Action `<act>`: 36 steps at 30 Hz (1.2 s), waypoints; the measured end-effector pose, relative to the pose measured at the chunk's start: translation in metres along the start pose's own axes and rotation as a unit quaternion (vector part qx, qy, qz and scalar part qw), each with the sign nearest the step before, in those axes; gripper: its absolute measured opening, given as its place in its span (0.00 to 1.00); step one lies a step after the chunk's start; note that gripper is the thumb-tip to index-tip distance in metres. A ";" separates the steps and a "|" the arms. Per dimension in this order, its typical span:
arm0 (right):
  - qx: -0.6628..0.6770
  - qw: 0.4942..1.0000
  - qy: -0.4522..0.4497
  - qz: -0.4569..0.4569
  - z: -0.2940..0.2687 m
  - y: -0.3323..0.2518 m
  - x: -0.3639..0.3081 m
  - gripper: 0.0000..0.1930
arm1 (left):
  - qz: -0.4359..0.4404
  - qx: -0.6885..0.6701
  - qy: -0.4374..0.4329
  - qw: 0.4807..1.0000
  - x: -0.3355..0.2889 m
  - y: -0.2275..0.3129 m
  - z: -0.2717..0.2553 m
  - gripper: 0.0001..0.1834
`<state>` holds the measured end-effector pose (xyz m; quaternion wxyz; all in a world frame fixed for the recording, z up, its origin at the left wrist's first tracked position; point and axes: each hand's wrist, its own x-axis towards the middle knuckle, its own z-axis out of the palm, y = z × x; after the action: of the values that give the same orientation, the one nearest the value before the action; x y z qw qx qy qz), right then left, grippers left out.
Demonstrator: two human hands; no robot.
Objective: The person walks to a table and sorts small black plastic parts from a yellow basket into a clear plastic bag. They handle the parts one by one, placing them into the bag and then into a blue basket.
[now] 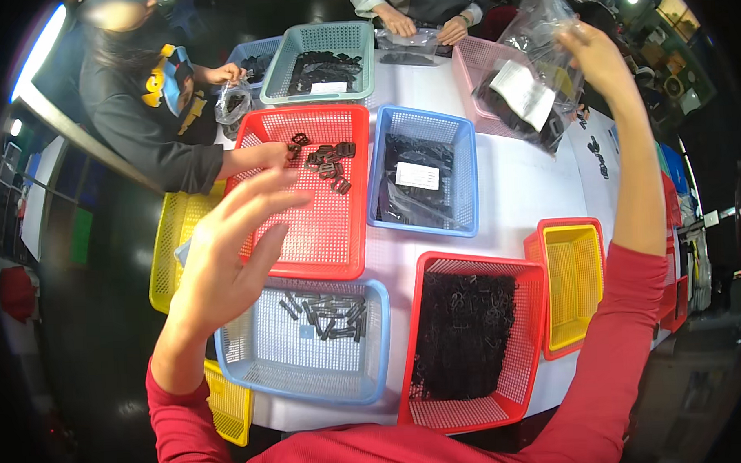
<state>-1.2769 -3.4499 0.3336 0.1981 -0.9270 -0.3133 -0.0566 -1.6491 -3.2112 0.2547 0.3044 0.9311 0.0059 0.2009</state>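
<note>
My right hand point(593, 56) is raised at the far right, its fingers closed on the gathered top of a clear plastic bag point(543, 29). Black parts fill the bag's lower end, and a white paper label point(525, 93) shows through or on its front. The bag hangs over the edge of a pink basket point(469, 69). My left hand point(228, 257) holds nothing; its fingers are spread in the air above the left side of a red basket point(306, 254). Several black plastic buckles point(329, 163) lie in that basket, near its far end.
Beside it stands a blue basket point(469, 179) of bagged black parts. Nearer me are a light blue basket point(302, 389) with short black pieces, a red basket point(518, 381) full of small black parts and a yellow basket point(572, 286). A co-worker's hand point(258, 158) reaches into the red buckle basket; another person's hands point(400, 22) handle a bag.
</note>
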 end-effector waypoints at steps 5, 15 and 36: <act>0.242 0.955 0.087 0.150 0.035 0.105 0.060 0.16 | -0.090 -0.040 -0.066 0.993 -0.010 -0.053 0.042 0.16; 0.443 0.848 0.178 0.229 0.209 0.201 0.164 0.14 | -0.170 -0.028 -0.066 0.983 -0.019 -0.093 0.075 0.15; 0.140 0.980 0.097 0.097 0.226 0.120 -0.085 0.30 | -0.215 -0.021 0.015 0.976 -0.132 -0.062 0.030 0.16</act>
<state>-1.2766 -3.4939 0.0674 0.3603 -0.9062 -0.2055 -0.0823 -1.7520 -3.1951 0.1486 0.3598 0.8982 0.2067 0.1448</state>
